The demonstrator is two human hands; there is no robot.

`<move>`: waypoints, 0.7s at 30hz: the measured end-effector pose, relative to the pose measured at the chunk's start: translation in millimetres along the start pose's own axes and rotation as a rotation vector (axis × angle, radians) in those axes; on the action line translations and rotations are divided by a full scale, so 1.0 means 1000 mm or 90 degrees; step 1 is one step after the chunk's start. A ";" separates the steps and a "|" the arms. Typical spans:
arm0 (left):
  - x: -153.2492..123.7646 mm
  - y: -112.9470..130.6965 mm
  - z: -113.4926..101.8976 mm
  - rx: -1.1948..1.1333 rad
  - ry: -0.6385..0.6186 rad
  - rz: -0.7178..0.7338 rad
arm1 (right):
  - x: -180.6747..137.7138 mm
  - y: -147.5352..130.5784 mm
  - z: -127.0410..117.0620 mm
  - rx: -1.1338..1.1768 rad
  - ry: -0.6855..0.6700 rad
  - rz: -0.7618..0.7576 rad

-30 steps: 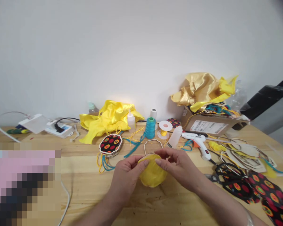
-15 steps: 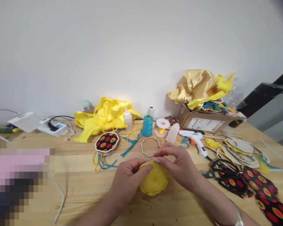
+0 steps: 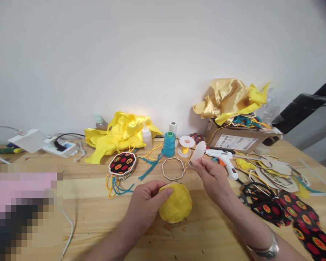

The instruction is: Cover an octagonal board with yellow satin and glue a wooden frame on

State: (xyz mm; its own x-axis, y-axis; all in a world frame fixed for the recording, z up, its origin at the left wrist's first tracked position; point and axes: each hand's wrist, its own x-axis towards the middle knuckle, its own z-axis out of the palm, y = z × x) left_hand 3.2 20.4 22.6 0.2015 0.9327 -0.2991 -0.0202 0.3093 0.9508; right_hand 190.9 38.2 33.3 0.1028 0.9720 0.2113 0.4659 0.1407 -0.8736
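My left hand pinches the top left edge of a round yellow fabric-covered pad that rests on the wooden table. My right hand is raised to the right of the pad, its fingertips pinched together near a yellow thread; what they hold is too fine to make out. A thin wooden frame ring lies just behind the pad. A translucent glue bottle lies right behind my right hand.
Behind lie yellow satin cloth, a patterned black disc stack, a teal thread cone, a small yellow spool and a glue gun. A cardboard box with gold cloth, scissors and patterned cut pieces fill the right.
My right hand has left the yellow pad and risen up and to the right, fingers pinched. The left hand stays on the pad, which shifted slightly lower.
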 end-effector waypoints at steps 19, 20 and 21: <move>-0.001 -0.008 0.000 0.063 -0.028 -0.002 | -0.009 -0.005 0.008 0.016 -0.144 -0.143; -0.001 -0.007 0.000 0.062 -0.029 -0.003 | -0.009 -0.005 0.007 0.014 -0.142 -0.124; -0.001 -0.007 0.000 0.060 -0.031 -0.004 | -0.009 -0.005 0.007 0.016 -0.149 -0.101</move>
State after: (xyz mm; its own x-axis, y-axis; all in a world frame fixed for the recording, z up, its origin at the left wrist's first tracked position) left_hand 3.4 17.5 15.9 0.2482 0.9200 -0.3033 0.0728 0.2945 0.9529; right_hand 181.8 30.6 32.4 -0.1762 0.9541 0.2420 0.4376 0.2962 -0.8490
